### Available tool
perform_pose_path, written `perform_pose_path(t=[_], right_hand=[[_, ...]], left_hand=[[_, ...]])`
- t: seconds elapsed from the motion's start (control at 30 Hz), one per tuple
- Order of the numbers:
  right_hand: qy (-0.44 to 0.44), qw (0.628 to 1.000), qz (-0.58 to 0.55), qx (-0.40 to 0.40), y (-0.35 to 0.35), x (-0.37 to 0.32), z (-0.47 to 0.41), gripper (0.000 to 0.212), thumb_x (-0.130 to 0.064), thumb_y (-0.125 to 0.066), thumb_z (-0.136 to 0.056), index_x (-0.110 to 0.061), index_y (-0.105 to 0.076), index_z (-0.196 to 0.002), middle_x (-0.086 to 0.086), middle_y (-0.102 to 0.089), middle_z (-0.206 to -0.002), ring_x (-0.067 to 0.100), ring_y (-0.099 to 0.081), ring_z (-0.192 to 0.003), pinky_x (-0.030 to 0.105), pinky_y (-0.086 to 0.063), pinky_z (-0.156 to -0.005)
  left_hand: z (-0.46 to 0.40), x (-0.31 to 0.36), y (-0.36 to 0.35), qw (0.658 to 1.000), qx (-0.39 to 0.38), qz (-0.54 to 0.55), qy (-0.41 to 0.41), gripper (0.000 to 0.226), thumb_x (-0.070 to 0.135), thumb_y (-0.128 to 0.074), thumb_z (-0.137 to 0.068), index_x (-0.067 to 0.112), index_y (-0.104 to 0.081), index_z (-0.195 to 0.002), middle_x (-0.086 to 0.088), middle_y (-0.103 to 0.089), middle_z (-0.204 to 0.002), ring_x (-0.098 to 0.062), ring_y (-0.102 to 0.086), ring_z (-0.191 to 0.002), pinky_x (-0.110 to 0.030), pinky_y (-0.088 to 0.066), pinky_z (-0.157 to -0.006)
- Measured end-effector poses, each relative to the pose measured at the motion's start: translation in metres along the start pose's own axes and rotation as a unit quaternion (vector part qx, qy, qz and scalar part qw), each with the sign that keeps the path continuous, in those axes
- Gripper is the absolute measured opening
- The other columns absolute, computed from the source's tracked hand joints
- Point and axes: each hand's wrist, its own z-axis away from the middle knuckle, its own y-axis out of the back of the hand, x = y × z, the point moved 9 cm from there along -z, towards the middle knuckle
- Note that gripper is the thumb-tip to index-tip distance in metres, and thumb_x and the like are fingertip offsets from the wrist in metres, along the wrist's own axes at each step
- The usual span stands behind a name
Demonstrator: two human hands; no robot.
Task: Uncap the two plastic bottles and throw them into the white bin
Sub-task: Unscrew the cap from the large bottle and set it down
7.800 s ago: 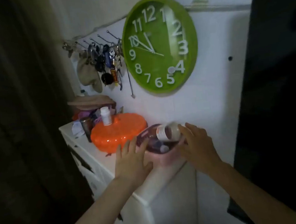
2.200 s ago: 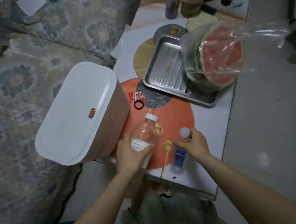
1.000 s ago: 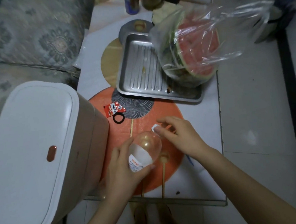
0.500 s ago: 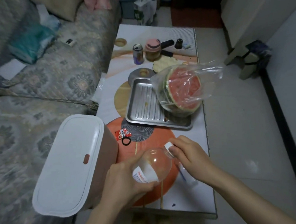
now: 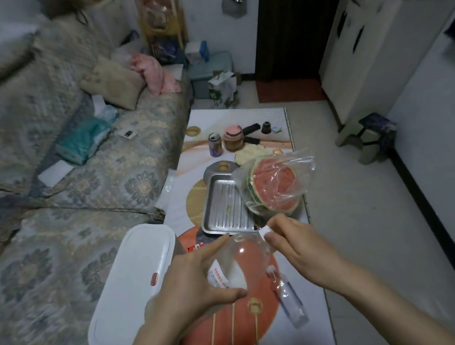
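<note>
I see the white bin (image 5: 132, 289), lid shut, left of the worktop (image 5: 302, 333). My left hand (image 5: 193, 285) wraps the clear bottle (image 5: 244, 263) to steady it; its red-printed label is unreadable. Right hand (image 5: 298, 246) fingers pinch its white cap (image 5: 265, 230). The second bottle (image 5: 288, 298) lies below.

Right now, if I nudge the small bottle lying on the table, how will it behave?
The small bottle lies on its side on the table, so it would probably roll. It looks clear and empty, so likely light. Thin plastic may dent under a squeeze.
</note>
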Motion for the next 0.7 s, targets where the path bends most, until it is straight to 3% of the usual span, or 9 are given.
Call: perform_pose_path(t=[0.07,0.13,0.23,0.3,0.37,0.47,0.57,0.63,0.7], right_hand=[[0.026,1.0,0.015,-0.009,0.012,-0.012,-0.003,0.02,-0.041,-0.037,-0.095,-0.025,-0.044,-0.085,-0.009,-0.049,-0.081,0.005,-0.049,-0.072,0.028,-0.047,-0.064],[0.066,0.997,0.03,-0.014,0.026,-0.027,-0.001,0.019,-0.037,-0.036,-0.097,-0.021,-0.045,-0.09,-0.005,-0.05,-0.085,0.006,-0.048,-0.075,0.029,-0.042,-0.067],[0.11,0.993,0.034,-0.024,0.039,-0.045,0.009,0.019,-0.033,-0.037,-0.097,-0.02,-0.048,-0.104,-0.003,-0.052,-0.098,0.004,-0.048,-0.085,0.026,-0.04,-0.074],[0.137,0.99,0.027,-0.03,0.043,-0.055,0.015,0.022,-0.034,-0.038,-0.096,-0.026,-0.046,-0.114,-0.013,-0.048,-0.104,-0.003,-0.048,-0.092,0.019,-0.042,-0.078],[0.168,0.985,0.022,-0.03,0.049,-0.066,0.023,0.025,-0.035,-0.041,-0.094,-0.031,-0.044,-0.119,-0.024,-0.043,-0.105,-0.007,-0.047,-0.095,0.012,-0.042,-0.08],[0.169,0.984,0.035,-0.04,0.056,-0.073,0.029,0.03,-0.031,-0.05,-0.093,-0.032,-0.045,-0.123,-0.026,-0.044,-0.107,-0.009,-0.047,-0.096,0.007,-0.038,-0.08],[0.106,0.993,-0.041,0.021,0.069,-0.065,0.031,0.037,-0.041,-0.051,-0.09,-0.034,-0.046,-0.126,-0.014,-0.055,-0.111,-0.003,-0.055,-0.097,0.014,-0.045,-0.082],[0.086,0.993,-0.05,0.062,0.075,-0.065,0.033,0.037,-0.049,-0.044,-0.088,-0.031,-0.052,-0.119,-0.011,-0.058,-0.103,0.0,-0.058,-0.09,0.015,-0.045,-0.074],[0.098,0.992,-0.026,0.074,0.075,-0.071,0.035,0.028,-0.044,-0.045,-0.09,-0.025,-0.059,-0.104,-0.008,-0.059,-0.09,0.004,-0.057,-0.081,0.019,-0.043,-0.068]], left_hand=[[0.0,0.012,0.007,1.0,0.008,-0.01,-0.001,0.091,0.065,-0.077,-0.039,0.056,-0.047,-0.124,0.019,-0.066,-0.066,0.011,-0.056,-0.065,-0.007,-0.039,-0.058],[0.001,0.02,0.014,1.0,0.007,-0.015,0.0,0.09,0.066,-0.076,-0.038,0.056,-0.048,-0.123,0.017,-0.067,-0.066,0.005,-0.059,-0.069,-0.013,-0.045,-0.063],[0.003,0.026,0.018,0.998,-0.032,0.044,0.01,0.089,0.056,-0.083,-0.041,0.048,-0.052,-0.124,0.02,-0.071,-0.098,0.006,-0.061,-0.1,-0.021,-0.05,-0.086],[0.005,0.03,0.013,0.988,-0.093,0.125,0.007,0.087,0.042,-0.088,-0.047,0.038,-0.055,-0.127,0.018,-0.066,-0.118,0.003,-0.055,-0.116,-0.032,-0.044,-0.103],[0.012,0.034,0.012,0.976,-0.127,0.175,-0.004,0.083,0.028,-0.09,-0.053,0.03,-0.056,-0.129,0.015,-0.064,-0.124,-0.001,-0.052,-0.122,-0.036,-0.039,-0.108],[0.017,0.037,0.022,0.986,-0.075,0.145,-0.004,0.086,0.037,-0.09,-0.048,0.037,-0.056,-0.126,0.017,-0.066,-0.119,0.002,-0.055,-0.117,-0.037,-0.043,-0.105],[0.02,0.046,0.035,0.994,-0.027,0.105,-0.019,0.089,0.046,-0.088,-0.044,0.046,-0.053,-0.126,0.019,-0.067,-0.116,0.005,-0.056,-0.113,-0.035,-0.048,-0.099],[0.022,0.052,0.041,0.997,-0.008,0.073,-0.033,0.09,0.052,-0.087,-0.043,0.052,-0.05,-0.125,0.018,-0.072,-0.106,0.003,-0.062,-0.103,-0.035,-0.053,-0.09],[0.025,0.056,0.046,0.998,0.009,0.052,-0.041,0.09,0.056,-0.085,-0.041,0.06,-0.047,-0.122,0.007,-0.075,-0.095,-0.001,-0.065,-0.085,-0.034,-0.055,-0.081]])
